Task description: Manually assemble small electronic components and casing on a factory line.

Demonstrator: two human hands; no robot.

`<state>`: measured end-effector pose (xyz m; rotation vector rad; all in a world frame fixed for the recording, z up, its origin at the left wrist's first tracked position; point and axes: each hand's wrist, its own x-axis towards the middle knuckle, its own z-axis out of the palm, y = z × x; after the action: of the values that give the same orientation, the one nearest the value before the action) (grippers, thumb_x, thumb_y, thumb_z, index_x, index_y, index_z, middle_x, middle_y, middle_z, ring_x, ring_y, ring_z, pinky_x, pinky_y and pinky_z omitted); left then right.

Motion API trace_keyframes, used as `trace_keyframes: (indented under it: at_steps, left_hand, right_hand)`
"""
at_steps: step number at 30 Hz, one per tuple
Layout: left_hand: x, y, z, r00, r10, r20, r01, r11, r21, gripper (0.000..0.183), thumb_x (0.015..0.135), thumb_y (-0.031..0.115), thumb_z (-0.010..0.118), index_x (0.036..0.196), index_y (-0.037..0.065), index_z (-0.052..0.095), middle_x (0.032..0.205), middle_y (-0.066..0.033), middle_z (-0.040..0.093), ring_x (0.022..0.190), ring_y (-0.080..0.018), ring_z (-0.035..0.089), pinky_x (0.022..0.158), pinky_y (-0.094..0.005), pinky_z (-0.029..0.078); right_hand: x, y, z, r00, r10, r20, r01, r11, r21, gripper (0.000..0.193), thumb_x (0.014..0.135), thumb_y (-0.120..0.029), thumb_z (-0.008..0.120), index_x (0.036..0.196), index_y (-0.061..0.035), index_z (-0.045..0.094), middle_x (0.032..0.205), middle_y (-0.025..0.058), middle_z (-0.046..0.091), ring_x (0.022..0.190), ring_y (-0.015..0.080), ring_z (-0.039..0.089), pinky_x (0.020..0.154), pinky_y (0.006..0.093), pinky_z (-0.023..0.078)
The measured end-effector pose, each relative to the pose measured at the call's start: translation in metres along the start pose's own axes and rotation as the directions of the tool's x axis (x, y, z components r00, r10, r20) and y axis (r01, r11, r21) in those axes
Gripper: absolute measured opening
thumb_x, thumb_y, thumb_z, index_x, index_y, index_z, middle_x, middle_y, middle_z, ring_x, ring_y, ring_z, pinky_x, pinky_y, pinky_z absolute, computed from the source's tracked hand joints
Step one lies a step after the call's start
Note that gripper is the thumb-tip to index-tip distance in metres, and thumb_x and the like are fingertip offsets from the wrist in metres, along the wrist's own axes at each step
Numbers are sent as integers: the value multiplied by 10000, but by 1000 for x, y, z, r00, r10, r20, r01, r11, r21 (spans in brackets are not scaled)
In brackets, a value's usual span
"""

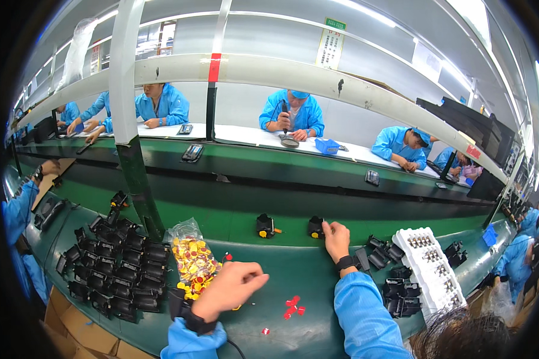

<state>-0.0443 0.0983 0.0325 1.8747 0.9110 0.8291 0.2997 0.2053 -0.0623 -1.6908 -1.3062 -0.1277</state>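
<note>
My right hand (336,240) reaches onto the green belt, its fingers closed on the edge of a small black plastic housing (315,227) with a yellow round piece. Another black housing (265,226) with yellow pieces stands to its left on the belt. My left hand (233,288) is over the dark green bench, fingers curled together; whatever they hold, if anything, is hidden. Beside it lies a clear plastic bag (188,239) of small yellow and red pieces, some spilled out. Between my forearms lie red scraps (293,307) on the bench.
Rows of black housings (117,263) cover the bench at left. At right, a white foam tray (414,254) holds metal parts, with black housings around it. A post (139,185) rises at left. Across the belt, several people in blue work at a bench; another person's arm (24,200) is at far left.
</note>
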Motion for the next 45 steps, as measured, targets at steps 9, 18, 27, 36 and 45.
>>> trace_keyframes:
  at_steps: [9,18,27,36,45]
  left_hand:
    - [-23,-23,-12,985,-92,148,-55,641,765,309,745,304,714,788,9,631,735,-215,651,693,-400,640,644,-470,506]
    - [-21,-30,16,995,-88,-48,87,525,847,151,691,127,629,745,-13,642,782,-229,652,759,-412,657,693,-501,531]
    - [-10,-1,21,998,-19,63,-23,795,606,207,748,133,620,920,18,620,836,-215,664,826,-436,635,715,-486,513]
    - [-3,-15,77,829,551,-100,-444,755,483,136,755,4,664,884,26,624,791,-108,572,735,-304,608,628,-385,500]
    - [-11,-16,88,985,-24,-173,16,999,-48,140,890,68,652,1010,4,621,769,-46,628,621,-86,574,586,-245,472]
  right_hand:
    - [-84,-57,-48,998,-62,-26,67,960,272,315,895,-128,643,652,25,514,493,85,441,430,151,436,452,343,325]
    - [-119,-77,-75,985,21,170,-95,893,440,247,876,-110,656,678,18,581,494,80,475,433,137,430,450,320,330]
    - [-124,-90,-86,985,-29,168,-63,854,517,231,877,-117,666,700,18,607,512,58,526,443,115,472,447,290,352]
    - [-136,-120,-98,479,-213,851,-712,473,519,275,1000,-241,573,835,-21,577,625,46,590,536,109,582,471,227,431]
    - [-135,-119,-99,589,-161,792,-781,138,609,230,974,-141,535,840,36,596,632,117,593,527,227,601,469,300,456]
